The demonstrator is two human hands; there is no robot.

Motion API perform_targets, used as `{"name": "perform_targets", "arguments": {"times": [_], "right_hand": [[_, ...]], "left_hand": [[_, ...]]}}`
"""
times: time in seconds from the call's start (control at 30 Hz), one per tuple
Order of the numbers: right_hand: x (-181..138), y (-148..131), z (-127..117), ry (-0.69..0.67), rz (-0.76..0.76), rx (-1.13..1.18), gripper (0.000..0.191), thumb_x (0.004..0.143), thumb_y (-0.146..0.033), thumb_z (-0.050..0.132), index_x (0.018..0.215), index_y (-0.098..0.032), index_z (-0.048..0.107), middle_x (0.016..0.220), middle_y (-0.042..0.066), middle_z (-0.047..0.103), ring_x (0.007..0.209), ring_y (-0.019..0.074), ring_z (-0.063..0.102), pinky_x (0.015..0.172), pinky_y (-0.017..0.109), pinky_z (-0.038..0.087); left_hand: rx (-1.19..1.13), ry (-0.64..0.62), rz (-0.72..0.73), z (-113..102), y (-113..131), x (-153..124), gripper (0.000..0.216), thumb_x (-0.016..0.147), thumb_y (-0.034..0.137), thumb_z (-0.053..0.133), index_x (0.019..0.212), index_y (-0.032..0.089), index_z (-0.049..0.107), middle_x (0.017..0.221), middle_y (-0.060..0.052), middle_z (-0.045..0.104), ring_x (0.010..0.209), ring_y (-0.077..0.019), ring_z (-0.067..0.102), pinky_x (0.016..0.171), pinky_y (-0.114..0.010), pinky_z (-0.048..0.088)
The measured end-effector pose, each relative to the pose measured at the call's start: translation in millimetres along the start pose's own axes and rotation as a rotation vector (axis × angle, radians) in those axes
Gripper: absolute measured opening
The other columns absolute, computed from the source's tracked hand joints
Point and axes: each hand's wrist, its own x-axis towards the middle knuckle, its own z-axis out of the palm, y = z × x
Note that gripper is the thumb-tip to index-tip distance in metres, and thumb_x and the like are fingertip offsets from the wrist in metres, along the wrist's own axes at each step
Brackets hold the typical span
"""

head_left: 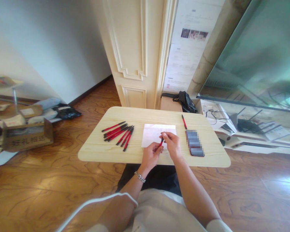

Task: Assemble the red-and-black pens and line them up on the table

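On the tabletop lies white paper; over its near part, my left hand clamps, nearer me, and my right hand pinches the far end of a red pen, slanting away, slightly rightward.

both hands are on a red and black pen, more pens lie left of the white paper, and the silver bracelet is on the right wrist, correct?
Wrong wrist: the head view shows the silver bracelet on the left wrist. The left hand and right hand are at a red and black pen, with more pens left of the white paper.
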Motion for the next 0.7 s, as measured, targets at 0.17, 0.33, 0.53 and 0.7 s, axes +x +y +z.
{"name": "perform_targets", "arguments": {"times": [0.17, 0.33, 0.53, 0.7], "right_hand": [[-8, -2, -14, -0.035, -0.005, 0.021, 0.045, 0.086, -0.054, 0.047, 0.107, -0.018, 0.065, 0.095, 0.009, 0.068, 0.080, 0.0181, 0.061, 0.062, 0.027, 0.046], [-26, 7, -17, -0.091, 0.015, 0.084, 0.038, 0.080, -0.050, 0.061, 0.100, -0.019, 0.064, 0.075, 0.003, 0.063, 0.066, 0.0147, 0.056, 0.059, 0.027, 0.044], [-41, 5, 7, -0.027, 0.159, 0.590, 0.022, 0.076, -0.038, 0.070, 0.087, -0.022, 0.061, 0.066, -0.002, 0.055, 0.056, 0.0101, 0.050, 0.055, 0.024, 0.043], [-20, -5, -5, 0.057, 0.187, 0.734, 0.025, 0.080, -0.048, 0.062, 0.087, -0.023, 0.059, 0.090, 0.003, 0.063, 0.078, 0.0153, 0.059, 0.064, 0.028, 0.049]], "left_hand": [[-0.268, 0.094, -0.016, 1, 6, 5, 0.031, 0.084, 0.042, 0.059, 0.100, 0.016, 0.056, 0.092, -0.010, 0.072, 0.084, -0.0201, 0.069, 0.076, -0.033, 0.053], [-0.527, 0.190, 0.029, 4, 18, 11, 0.031, 0.083, 0.042, 0.063, 0.097, 0.017, 0.049, 0.102, -0.012, 0.070, 0.100, -0.0218, 0.066, 0.090, -0.039, 0.050], [-0.450, 0.154, -0.053, 19, 17, 9, 0.036, 0.083, 0.045, 0.061, 0.101, 0.014, 0.059, 0.102, -0.012, 0.070, 0.096, -0.0219, 0.066, 0.082, -0.035, 0.053], [-0.170, 0.031, -0.027, 8, 13, 4, 0.034, 0.081, 0.040, 0.062, 0.106, 0.017, 0.064, 0.108, -0.011, 0.069, 0.096, -0.0221, 0.065, 0.081, -0.034, 0.052]]}}
